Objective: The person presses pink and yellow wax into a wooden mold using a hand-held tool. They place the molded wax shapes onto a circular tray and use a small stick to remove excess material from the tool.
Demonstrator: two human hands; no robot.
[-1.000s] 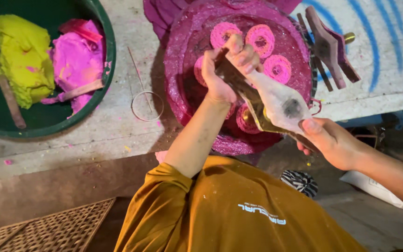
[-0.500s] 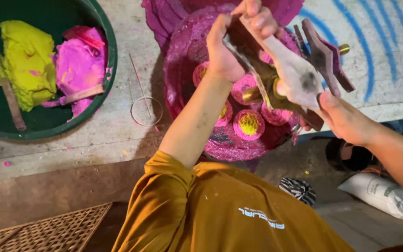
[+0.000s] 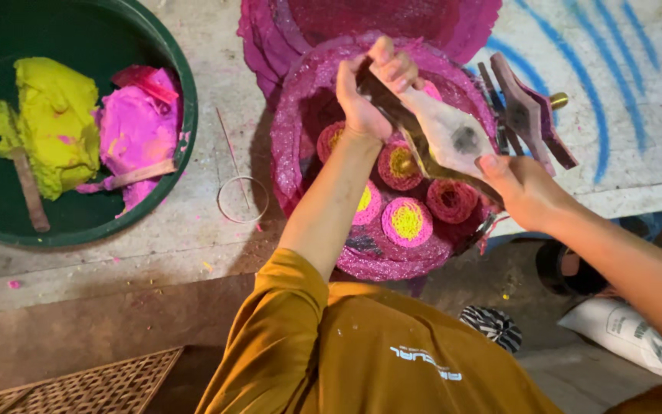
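Sleeve of mustard-coloured cloth nearest the camera, on the person's left arm, which reaches up over the work. Right hand lower right, fingers curled round the near end of a long wooden mould, thumb laid on its pale top face. Left hand further up, closed on the far end of the same mould, fingers wrapped tight over its edge. Mould held tilted between both hands, above a round magenta tray, not touching it as far as can be told. In the tray, under the mould, small round coiled pieces in pink with yellow centres, packed close together. Beside the tray on the pale concrete surface, a thin wire ring with a stick across it. Left of that, a green basin with a lump of yellow dough and a lump of pink dough, wooden sticks lying in them. Far right, a second wooden mould resting by the tray rim. More magenta trays stacked at the far edge.
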